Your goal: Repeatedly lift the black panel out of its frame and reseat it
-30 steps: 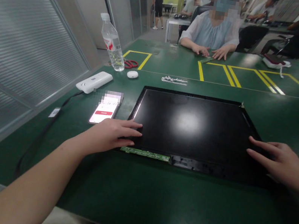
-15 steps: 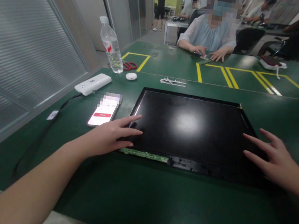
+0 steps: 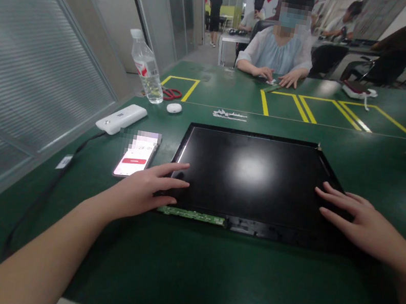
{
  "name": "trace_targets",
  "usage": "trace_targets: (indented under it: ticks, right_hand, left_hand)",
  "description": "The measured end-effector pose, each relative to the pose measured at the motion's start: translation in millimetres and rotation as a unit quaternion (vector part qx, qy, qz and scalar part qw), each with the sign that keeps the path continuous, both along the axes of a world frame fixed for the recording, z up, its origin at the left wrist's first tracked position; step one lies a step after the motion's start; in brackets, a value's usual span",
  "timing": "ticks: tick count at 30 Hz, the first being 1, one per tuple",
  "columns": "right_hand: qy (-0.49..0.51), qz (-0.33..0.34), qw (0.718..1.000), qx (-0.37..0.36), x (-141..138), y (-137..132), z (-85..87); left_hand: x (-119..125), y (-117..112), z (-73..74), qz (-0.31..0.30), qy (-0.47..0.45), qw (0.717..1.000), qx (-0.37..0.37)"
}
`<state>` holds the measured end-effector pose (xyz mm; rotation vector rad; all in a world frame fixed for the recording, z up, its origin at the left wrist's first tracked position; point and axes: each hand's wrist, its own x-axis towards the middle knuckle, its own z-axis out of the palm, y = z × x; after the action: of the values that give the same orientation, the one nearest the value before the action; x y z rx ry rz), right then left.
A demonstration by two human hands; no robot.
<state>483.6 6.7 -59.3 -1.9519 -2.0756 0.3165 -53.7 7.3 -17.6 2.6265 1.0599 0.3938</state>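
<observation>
A flat black display panel (image 3: 253, 176) lies on the green table (image 3: 205, 277), with a green circuit strip (image 3: 192, 215) showing along its near edge. My left hand (image 3: 146, 189) rests on the panel's near left corner, fingers stretched out flat. My right hand (image 3: 355, 221) lies on the near right corner, fingers spread and flat. Neither hand holds anything.
A phone (image 3: 134, 160) with a lit screen lies left of the panel, beside a white power bank (image 3: 121, 118) with a black cable. A water bottle (image 3: 145, 67), red scissors (image 3: 171, 94), a white earbud case (image 3: 174, 108) and small metal parts (image 3: 229, 115) lie behind. A person (image 3: 278, 50) sits opposite.
My right hand has come down from raised, spread fingers to lie flat on the panel's right corner. My left hand stays on the left corner. The view has tilted up slightly.
</observation>
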Motion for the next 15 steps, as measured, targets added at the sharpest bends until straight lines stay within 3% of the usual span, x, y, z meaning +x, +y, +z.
trace_targets:
  ticks: [6,9,15]
  right_hand:
    - [0.043,0.012,0.998,0.042,0.3,2.0,-4.1]
    - [0.045,-0.014,0.997,0.062,-0.9,2.3,-6.4]
    - [0.032,-0.057,0.998,0.024,-1.7,5.9,-2.9]
  left_hand:
    - [-1.0,1.4,2.8,0.030,-0.006,0.999,-0.024]
    - [-1.2,1.4,4.0,0.040,-0.006,0.999,-0.036]
    - [-1.8,1.1,3.4,0.048,-0.014,0.998,-0.042]
